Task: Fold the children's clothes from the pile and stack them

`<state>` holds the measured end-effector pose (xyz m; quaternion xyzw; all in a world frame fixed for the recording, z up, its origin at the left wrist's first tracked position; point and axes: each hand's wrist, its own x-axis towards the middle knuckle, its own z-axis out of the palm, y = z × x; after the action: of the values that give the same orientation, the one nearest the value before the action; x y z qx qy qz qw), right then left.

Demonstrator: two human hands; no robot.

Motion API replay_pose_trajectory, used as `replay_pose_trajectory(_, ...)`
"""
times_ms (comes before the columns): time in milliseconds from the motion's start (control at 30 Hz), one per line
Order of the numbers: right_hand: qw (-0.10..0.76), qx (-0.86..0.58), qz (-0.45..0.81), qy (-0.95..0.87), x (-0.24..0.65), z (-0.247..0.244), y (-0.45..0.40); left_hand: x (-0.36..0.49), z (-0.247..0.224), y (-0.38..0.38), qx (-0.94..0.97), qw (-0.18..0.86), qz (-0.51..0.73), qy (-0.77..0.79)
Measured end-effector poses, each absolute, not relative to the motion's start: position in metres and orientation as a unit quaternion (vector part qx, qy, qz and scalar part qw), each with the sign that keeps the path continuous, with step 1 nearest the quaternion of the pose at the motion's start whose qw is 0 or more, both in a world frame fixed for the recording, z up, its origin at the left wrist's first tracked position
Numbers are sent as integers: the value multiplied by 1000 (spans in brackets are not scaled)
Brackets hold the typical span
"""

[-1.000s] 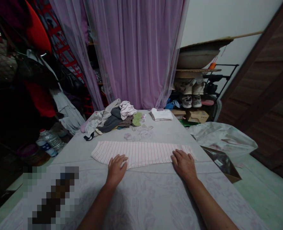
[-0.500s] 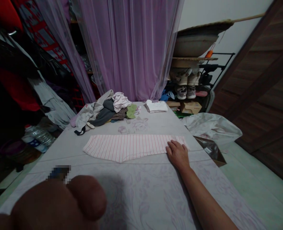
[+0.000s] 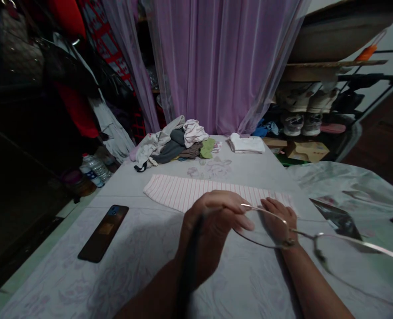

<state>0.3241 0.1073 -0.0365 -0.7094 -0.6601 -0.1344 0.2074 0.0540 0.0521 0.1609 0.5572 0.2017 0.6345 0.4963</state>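
My left hand holds a pair of eyeglasses by one side, close to the camera, with thumb and fingers pinched at the rim. Thin metal rims and clear lenses stretch rightward across the view. Behind one lens, my right hand lies flat with its fingers spread on the right end of folded striped pants, white with pink lines. The pants lie lengthwise across the bed, and my left hand covers part of their lower edge. On the left of the bed rests a dark phone, back side up.
A heap of mixed clothes sits at the bed's far left, and a folded white garment at its far right. A purple curtain hangs behind. Right of the bed stand shoes on a rack; bottles stand at left.
My left hand has moved from the lower left foreground toward the middle, and eyeglasses now show in it. The view has turned left, uncovering the phone. My right hand stays on the pants.
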Motion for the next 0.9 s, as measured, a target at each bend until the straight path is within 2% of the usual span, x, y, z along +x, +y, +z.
replay_pose_trajectory(100,218,-715,-142,-649,324,-38,109,45,132,62,522,534,601,285)
replay_pose_trajectory(200,222,-713,-149,-649,324,-40,110,9,104,71,485,503,589,406)
replay_pose_trajectory(400,223,-718,-136,-646,326,-43,110,-112,94,75,415,314,615,593)
replay_pose_trajectory(500,227,-718,-133,-645,327,-44,110,-175,100,59,395,179,616,658)
replay_pose_trajectory(633,228,-714,-135,-648,327,-45,111,-234,107,37,380,18,537,753)
replay_pose_trajectory(900,235,-707,-136,-653,329,-48,112,-282,107,23,404,-83,317,854)
